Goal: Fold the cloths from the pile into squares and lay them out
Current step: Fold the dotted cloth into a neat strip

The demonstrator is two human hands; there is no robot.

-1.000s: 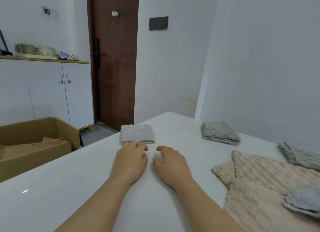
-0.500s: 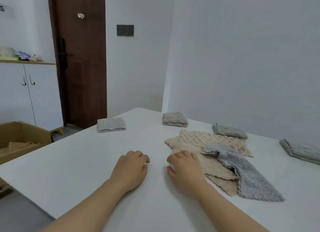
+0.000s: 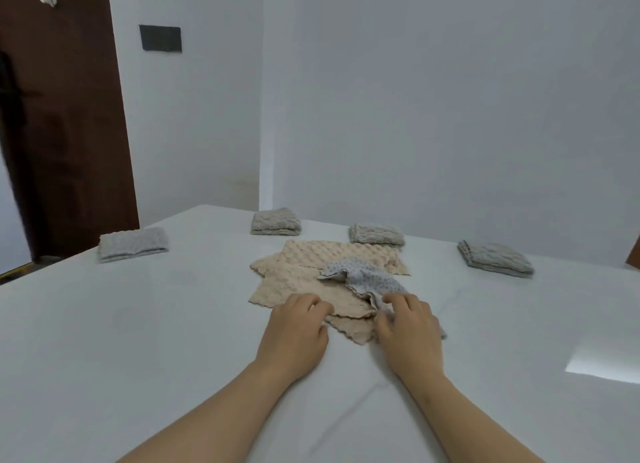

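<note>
Left hand (image 3: 294, 331) rests curled fingers on beige cloth (image 3: 294, 286), grasp unclear; right hand (image 3: 408, 327) grips grey cloth (image 3: 363, 275) at 5 o'clock of the pile (image 3: 322, 254).

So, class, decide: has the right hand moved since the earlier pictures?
Yes. Judged against the cloth pile, the right hand has moved rightward, from bare table beside it onto the grey spotted cloth at the pile's near edge.

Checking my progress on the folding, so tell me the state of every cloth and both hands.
Left grey cloth: folded.
Second grey cloth: folded.
Third grey cloth: folded.
Right grey cloth: folded.
Beige cloths: unfolded, piled flat.
Spotted cloth: crumpled atop beige cloths.
Left hand: fingers curled on beige edge, grip unclear.
Right hand: pinching spotted cloth.
</note>
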